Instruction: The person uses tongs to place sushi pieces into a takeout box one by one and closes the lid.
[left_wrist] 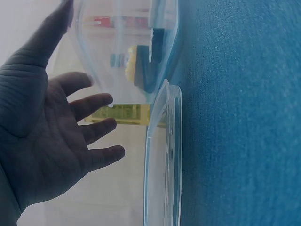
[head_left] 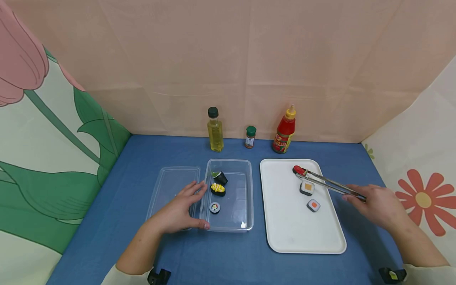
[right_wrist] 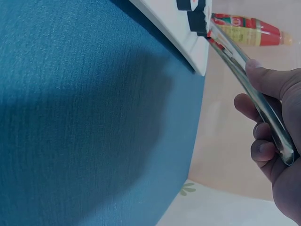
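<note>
My right hand (head_left: 379, 206) grips metal tongs (head_left: 333, 186), whose tips are at a toy sushi piece with a red top (head_left: 299, 170) near the far edge of the white tray (head_left: 285, 233). Nearer on that tray lie a sushi roll with a yellow centre (head_left: 307, 187) and one with an orange centre (head_left: 313, 205). At the left side of a clear plastic container (head_left: 233, 221), my left hand (head_left: 179, 211) has its fingers spread. Along the container's left side sit a green-topped black piece (head_left: 221, 179), a yellow-topped piece (head_left: 218, 190) and a small round roll (head_left: 215, 208).
A clear lid (head_left: 164, 186) lies left of the container, partly behind my left hand. Along the back stand an oil bottle (head_left: 215, 132), a small green-capped jar (head_left: 250, 137) and a red sauce bottle (head_left: 285, 132). Printed cloth walls bound the blue table (head_left: 242, 261).
</note>
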{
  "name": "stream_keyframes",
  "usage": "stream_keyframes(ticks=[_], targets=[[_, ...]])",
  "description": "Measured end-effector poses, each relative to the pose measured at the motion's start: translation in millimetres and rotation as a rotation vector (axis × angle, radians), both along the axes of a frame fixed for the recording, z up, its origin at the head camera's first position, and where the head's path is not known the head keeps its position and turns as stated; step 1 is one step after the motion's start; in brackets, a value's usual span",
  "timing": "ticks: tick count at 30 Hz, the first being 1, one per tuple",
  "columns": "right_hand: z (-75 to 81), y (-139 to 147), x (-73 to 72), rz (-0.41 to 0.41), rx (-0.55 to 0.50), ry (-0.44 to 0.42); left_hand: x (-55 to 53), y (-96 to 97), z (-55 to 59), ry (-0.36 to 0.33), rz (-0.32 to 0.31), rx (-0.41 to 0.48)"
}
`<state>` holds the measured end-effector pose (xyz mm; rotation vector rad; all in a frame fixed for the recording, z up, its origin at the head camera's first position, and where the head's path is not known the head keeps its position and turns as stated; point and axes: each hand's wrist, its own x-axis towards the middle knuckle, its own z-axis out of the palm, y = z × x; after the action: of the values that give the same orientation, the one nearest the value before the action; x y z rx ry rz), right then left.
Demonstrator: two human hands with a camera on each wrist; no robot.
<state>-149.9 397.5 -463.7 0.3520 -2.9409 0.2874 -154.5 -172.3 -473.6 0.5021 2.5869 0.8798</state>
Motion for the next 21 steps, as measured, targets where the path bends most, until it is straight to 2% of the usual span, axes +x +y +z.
stream_keyframes(ticks=[21], targets=[[9.8,-5.9,0.2,0.051,0.014,0.074,-0.2,0.2,-1.5,0.000,0.008,0.002]])
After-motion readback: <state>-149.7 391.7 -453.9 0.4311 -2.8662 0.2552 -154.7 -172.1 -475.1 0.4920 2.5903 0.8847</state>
